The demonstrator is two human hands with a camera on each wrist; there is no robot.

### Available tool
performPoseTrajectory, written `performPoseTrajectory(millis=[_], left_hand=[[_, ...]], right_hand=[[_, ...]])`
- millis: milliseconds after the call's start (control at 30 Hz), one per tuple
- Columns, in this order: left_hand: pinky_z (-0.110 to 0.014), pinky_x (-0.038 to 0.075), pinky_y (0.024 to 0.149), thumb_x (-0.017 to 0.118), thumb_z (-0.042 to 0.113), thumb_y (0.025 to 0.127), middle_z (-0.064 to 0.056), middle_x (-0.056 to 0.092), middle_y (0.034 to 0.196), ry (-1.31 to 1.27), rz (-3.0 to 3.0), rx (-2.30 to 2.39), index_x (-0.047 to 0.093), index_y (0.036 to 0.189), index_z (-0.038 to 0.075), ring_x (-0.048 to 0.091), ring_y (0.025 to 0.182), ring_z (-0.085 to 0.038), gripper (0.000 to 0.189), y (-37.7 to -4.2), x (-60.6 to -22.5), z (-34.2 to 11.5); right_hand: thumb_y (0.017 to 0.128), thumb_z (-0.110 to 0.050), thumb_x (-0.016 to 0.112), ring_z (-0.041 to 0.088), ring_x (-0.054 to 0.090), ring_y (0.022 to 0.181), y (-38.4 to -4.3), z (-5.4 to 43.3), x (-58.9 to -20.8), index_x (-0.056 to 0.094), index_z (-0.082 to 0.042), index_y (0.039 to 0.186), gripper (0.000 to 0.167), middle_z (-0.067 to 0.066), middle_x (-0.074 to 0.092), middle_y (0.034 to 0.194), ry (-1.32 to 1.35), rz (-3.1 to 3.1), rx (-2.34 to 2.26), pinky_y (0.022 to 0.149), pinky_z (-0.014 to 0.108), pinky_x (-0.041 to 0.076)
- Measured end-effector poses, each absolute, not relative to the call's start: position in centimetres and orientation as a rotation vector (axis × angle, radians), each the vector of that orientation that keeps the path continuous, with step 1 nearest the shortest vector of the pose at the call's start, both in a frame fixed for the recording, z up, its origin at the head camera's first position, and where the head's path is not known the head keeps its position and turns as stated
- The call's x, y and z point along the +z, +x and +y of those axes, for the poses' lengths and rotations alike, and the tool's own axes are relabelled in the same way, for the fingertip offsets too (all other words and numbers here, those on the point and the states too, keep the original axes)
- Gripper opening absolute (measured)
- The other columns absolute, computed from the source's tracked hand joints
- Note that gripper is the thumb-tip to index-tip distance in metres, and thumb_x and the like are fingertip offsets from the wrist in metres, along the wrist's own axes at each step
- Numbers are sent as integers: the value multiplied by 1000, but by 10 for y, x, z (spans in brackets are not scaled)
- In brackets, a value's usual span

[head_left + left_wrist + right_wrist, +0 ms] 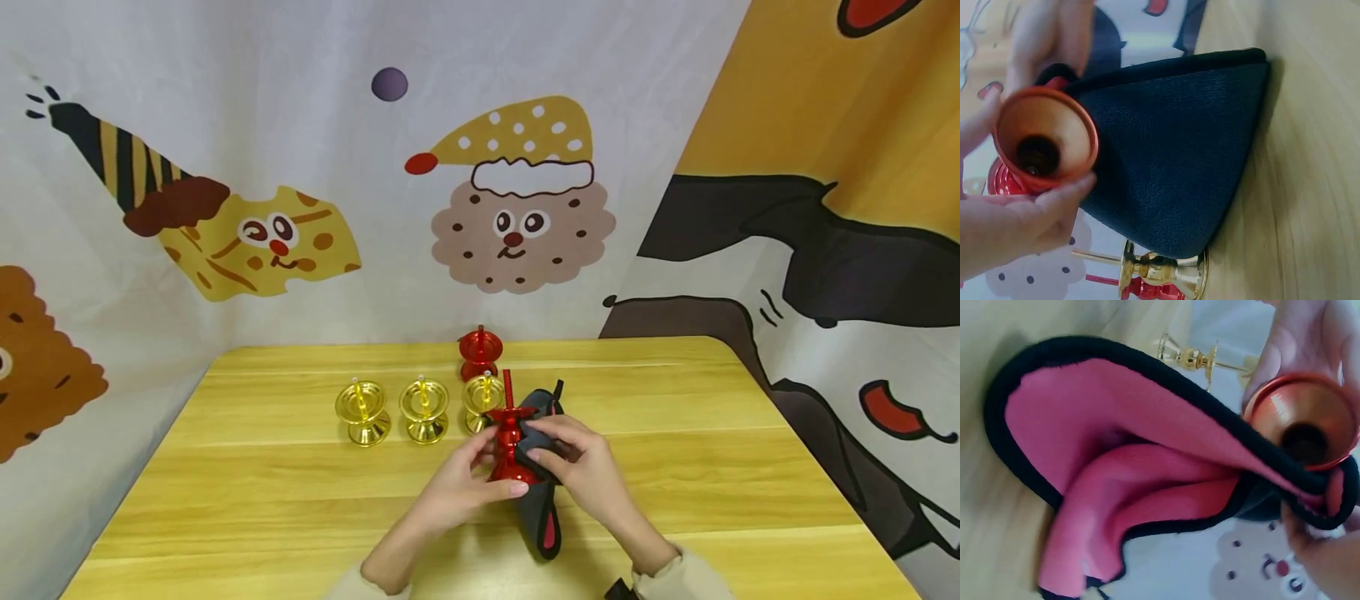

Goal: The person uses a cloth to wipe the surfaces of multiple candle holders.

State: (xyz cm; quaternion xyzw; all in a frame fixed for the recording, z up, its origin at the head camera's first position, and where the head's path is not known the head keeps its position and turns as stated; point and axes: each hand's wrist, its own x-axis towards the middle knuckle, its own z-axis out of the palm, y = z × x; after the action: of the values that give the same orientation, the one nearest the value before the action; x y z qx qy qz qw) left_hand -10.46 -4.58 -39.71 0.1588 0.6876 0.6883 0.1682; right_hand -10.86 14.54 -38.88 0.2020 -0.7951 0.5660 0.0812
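My left hand (456, 485) grips a shiny red candle holder (508, 435) by its base and side, above the table. Upright in the head view, it has a thin red stem on top; its hollow flared base (1072, 128) shows in the left wrist view. In my right hand (592, 468) is a dark grey cloth (536, 510), pinched and pressed against the holder's right side. Black trim edges the cloth, and its pink lining (1129, 450) shows in the right wrist view. Cloth and fingers cover part of the holder's body.
Three gold candle holders stand in a row behind and left of my hands: a left one (367, 429), a middle one (426, 429) and a right one (477, 417). Another red candle holder (480, 346) stands near the back edge of the wooden table (247, 500). A printed curtain (337, 142) hangs behind.
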Motion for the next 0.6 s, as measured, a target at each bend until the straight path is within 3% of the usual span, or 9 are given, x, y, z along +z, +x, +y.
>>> performPoseTrajectory(millis=[167,367,467,600], left_hand=[[-30,47,86,73,6,76,-10,50,113,471,1939,1965,35,136,-2,45,101,-22,71,-105,-398,-48],[-41,39,98,72,-3,72,-20,50,121,498,1723,2052,11,144,-1,48,110,-29,95,-108,-399,-57],[-40,39,98,73,-6,70,-23,49,124,512,1731,2044,3,146,3,48,114,-32,103,-109,-399,-57],[-37,42,96,74,2,74,-24,49,124,531,1825,1992,9,146,5,50,113,-32,97,-110,-397,-55]], right_hand=[[74,5,71,17,59,91,-106,143,-387,67,-2,103,31,9,61,102,657,-2361,1524,71,25,53],[77,6,67,11,59,95,-113,157,-394,62,10,106,30,23,58,106,719,-2311,1877,76,24,52],[77,6,67,11,59,94,-114,161,-396,62,10,104,28,24,58,106,711,-2334,1897,75,25,53],[76,7,68,10,60,92,-115,163,-396,64,10,100,25,24,58,106,717,-2346,1874,72,25,54]])
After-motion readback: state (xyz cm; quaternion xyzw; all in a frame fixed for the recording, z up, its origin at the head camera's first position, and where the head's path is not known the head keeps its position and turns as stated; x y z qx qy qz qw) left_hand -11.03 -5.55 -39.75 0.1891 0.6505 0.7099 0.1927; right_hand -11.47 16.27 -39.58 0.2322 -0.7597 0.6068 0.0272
